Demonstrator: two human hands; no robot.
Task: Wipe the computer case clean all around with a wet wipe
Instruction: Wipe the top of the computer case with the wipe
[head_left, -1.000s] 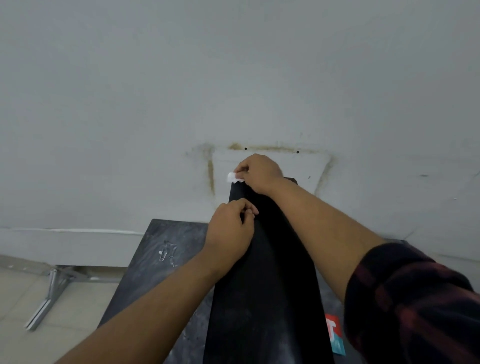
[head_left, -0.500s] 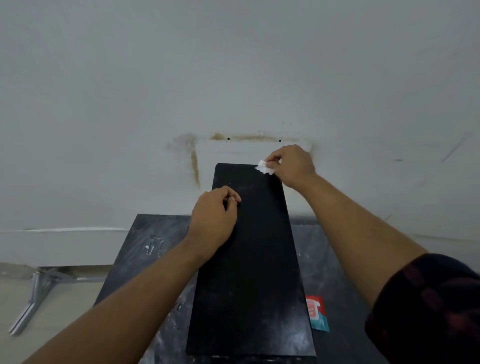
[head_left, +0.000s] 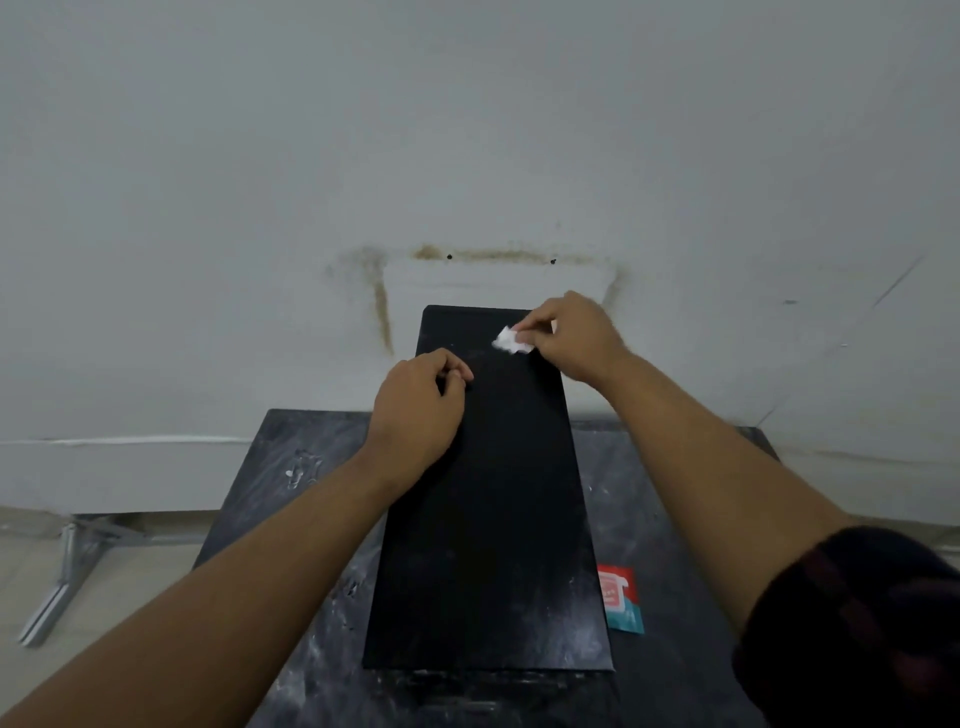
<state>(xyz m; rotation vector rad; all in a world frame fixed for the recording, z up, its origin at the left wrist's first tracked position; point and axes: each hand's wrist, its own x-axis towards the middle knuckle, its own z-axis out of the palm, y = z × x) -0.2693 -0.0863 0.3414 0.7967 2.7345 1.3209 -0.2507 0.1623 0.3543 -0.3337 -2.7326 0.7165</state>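
Two grips: our right grip (head_left: 571, 338) pinches the wet wipe (head_left: 511, 342) to scrub the computer case (head_left: 493, 519) beneath; our left grip (head_left: 421, 405), curled empty, steadies it.

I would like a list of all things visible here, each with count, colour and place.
computer case: 1, black, on the table, centre
wet wipe: 1, white, on the case's far end
sachet: 1, red and teal, table, right of case
table: 1, dark, under the case
metal frame: 1, grey, floor, left
wall: 1, white, stained, behind
left hand: 1, curled, resting on the case
right hand: 1, pinching the wipe
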